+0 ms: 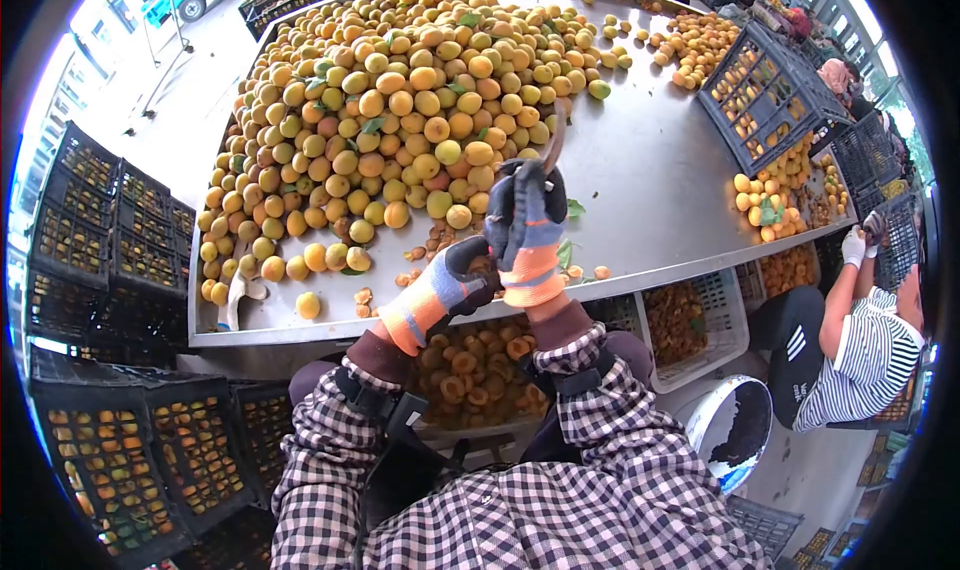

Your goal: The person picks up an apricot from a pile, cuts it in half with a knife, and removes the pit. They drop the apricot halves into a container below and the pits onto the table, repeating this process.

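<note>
We're clamping the right grip (525, 232) on a knife (553, 148), long axis pointing at the apricot pile (400, 110); left grip (462, 282) curling at its near edge, contents unclear.

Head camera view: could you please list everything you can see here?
apricots: large heap, yellow-orange, on the table's left and middle.
metal table: one, grey, across the view.
tipped crate: one, black, table's far right, fruit beside it.
stacked crates: several, black, fruit-filled, at left.
basket: one, white, under the table's near edge.
cut fruit halves: many, orange, below the hands.
bucket: one, white, floor at right.
co-worker: one, striped shirt, white glove, at right.
slim tool: one, brownish, sticking up from the right hand.
left hand: one, orange-grey glove, beside the right hand; grip hidden.
right hand: one, orange-grey glove, closed on the slim tool.
</note>
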A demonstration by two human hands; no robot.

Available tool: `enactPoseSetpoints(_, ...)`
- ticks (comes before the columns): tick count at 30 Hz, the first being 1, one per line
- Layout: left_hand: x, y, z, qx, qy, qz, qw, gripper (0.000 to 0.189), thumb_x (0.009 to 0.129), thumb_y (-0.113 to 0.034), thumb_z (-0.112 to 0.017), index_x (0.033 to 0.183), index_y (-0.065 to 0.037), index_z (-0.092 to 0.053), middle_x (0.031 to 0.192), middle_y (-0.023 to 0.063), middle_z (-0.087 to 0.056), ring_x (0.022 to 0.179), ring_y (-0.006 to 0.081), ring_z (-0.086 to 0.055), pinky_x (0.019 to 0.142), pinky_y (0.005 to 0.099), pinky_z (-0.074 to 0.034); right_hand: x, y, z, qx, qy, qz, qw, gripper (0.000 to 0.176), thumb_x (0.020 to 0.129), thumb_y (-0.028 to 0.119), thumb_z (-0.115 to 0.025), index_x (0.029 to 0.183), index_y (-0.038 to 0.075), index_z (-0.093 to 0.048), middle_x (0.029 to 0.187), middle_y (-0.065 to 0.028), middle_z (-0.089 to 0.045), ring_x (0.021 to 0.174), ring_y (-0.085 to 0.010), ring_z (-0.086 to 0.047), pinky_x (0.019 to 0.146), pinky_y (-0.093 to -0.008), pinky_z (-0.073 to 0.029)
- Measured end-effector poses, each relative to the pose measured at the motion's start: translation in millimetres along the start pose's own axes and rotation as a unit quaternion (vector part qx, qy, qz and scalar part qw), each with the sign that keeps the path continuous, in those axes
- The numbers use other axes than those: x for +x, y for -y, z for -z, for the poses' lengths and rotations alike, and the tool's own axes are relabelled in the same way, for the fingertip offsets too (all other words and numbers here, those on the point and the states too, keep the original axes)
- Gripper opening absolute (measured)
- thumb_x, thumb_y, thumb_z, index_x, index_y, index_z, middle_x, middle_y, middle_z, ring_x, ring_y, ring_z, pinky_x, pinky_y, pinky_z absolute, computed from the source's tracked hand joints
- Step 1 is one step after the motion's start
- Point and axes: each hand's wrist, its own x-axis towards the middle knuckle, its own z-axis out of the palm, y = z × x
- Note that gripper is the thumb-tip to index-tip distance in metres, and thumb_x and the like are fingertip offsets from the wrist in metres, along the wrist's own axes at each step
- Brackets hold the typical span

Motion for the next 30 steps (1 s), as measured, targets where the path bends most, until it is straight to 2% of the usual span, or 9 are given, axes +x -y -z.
enactPoseSetpoints(4, 9, 19, 2, 0.120, -0.029, -0.031, 0.992, 0.048, 0.080, -0.007, -0.072, 0.124, -0.003, -0.055, 0.107, 0.0053, -0.063, 0.100, 0.0129, -0.058, 0.093, 0.0290, -0.046, 9, -3, 11, 0.028, -0.079, -0.035, 0.996, 0.028, 0.095, 0.040, -0.058, 0.093, 0.012, -0.056, 0.054, 0.0021, -0.047, 0.033, -0.0092, -0.037, 0.030, -0.0234, -0.026)
enactPoseSetpoints(6, 18, 34, 4, 0.210, -0.045, -0.237, 0.947, 0.050, 0.079, -0.007, -0.074, 0.125, -0.001, -0.054, 0.110, 0.0073, -0.064, 0.101, 0.0155, -0.059, 0.090, 0.0289, -0.047, 14, -3, 13, 0.019, -0.118, -0.054, 0.991, 0.029, 0.095, 0.042, -0.057, 0.087, 0.014, -0.053, 0.052, 0.0026, -0.044, 0.031, -0.0104, -0.034, 0.028, -0.0249, -0.024)
enactPoseSetpoints(12, 24, 38, 10, 0.344, -0.089, -0.197, 0.914, 0.054, 0.076, -0.002, -0.075, 0.125, 0.003, -0.055, 0.119, 0.0145, -0.063, 0.110, 0.0182, -0.059, 0.095, 0.0316, -0.047, 27, -22, 33, 0.072, -0.218, -0.156, 0.961, 0.030, 0.094, 0.043, -0.057, 0.084, 0.015, -0.051, 0.054, 0.0007, -0.044, 0.034, -0.0126, -0.038, 0.030, -0.0260, -0.027)
enactPoseSetpoints(16, 26, 31, 9, 0.372, -0.127, -0.242, 0.887, 0.048, 0.077, -0.010, -0.075, 0.121, -0.001, -0.058, 0.115, 0.0155, -0.065, 0.105, 0.0244, -0.063, 0.090, 0.0335, -0.049, 35, -27, 37, 0.051, -0.211, -0.043, 0.975, 0.028, 0.095, 0.039, -0.057, 0.090, 0.012, -0.054, 0.057, -0.0006, -0.047, 0.035, -0.0135, -0.039, 0.031, -0.0270, -0.029)
enactPoseSetpoints(18, 21, 4, 2, 0.491, -0.179, -0.086, 0.848, 0.037, 0.081, -0.019, -0.073, 0.115, -0.008, -0.062, 0.105, 0.0145, -0.067, 0.095, 0.0324, -0.064, 0.082, 0.0356, -0.052, 37, -13, 32, 0.052, -0.201, -0.019, 0.978, 0.022, 0.095, 0.032, -0.058, 0.091, 0.012, -0.054, 0.059, 0.0004, -0.048, 0.038, -0.0117, -0.042, 0.033, -0.0262, -0.030)
enactPoseSetpoints(22, 15, 14, 11, 0.545, -0.254, -0.153, 0.784, 0.023, 0.085, -0.021, -0.068, 0.105, -0.011, -0.066, 0.096, 0.0146, -0.067, 0.090, 0.0340, -0.064, 0.076, 0.0380, -0.052, 44, -6, 35, -0.134, -0.099, 0.187, 0.968, 0.015, 0.094, 0.021, -0.061, 0.098, 0.008, -0.056, 0.066, 0.0016, -0.053, 0.053, -0.0051, -0.048, 0.047, -0.0215, -0.037)
enactPoseSetpoints(24, 5, 7, 3, 0.499, -0.213, -0.150, 0.826, 0.028, 0.083, -0.015, -0.068, 0.110, -0.010, -0.065, 0.105, 0.0136, -0.068, 0.094, 0.0308, -0.066, 0.082, 0.0364, -0.052, 36, 8, 32, -0.168, -0.063, 0.186, 0.966, 0.016, 0.094, 0.019, -0.061, 0.101, 0.006, -0.056, 0.068, 0.0010, -0.055, 0.057, -0.0038, -0.048, 0.051, -0.0211, -0.038)
enactPoseSetpoints(26, -4, 12, -13, 0.236, -0.040, -0.191, 0.952, 0.040, 0.078, -0.007, -0.068, 0.117, -0.010, -0.062, 0.102, 0.0112, -0.069, 0.095, 0.0292, -0.066, 0.086, 0.0378, -0.051, 33, 15, 33, -0.145, -0.056, 0.210, 0.965, 0.015, 0.094, 0.017, -0.060, 0.102, 0.005, -0.057, 0.066, 0.0004, -0.054, 0.052, -0.0040, -0.046, 0.045, -0.0209, -0.036)
enactPoseSetpoints(30, -28, 20, -61, 0.316, 0.059, -0.217, 0.922, 0.045, 0.075, -0.004, -0.071, 0.119, -0.008, -0.062, 0.112, 0.0118, -0.065, 0.101, 0.0259, -0.064, 0.092, 0.0350, -0.049, 21, 31, 32, -0.126, -0.068, 0.152, 0.978, 0.016, 0.094, 0.015, -0.059, 0.105, 0.004, -0.056, 0.066, -0.0020, -0.055, 0.040, -0.0061, -0.040, 0.034, -0.0206, -0.029)
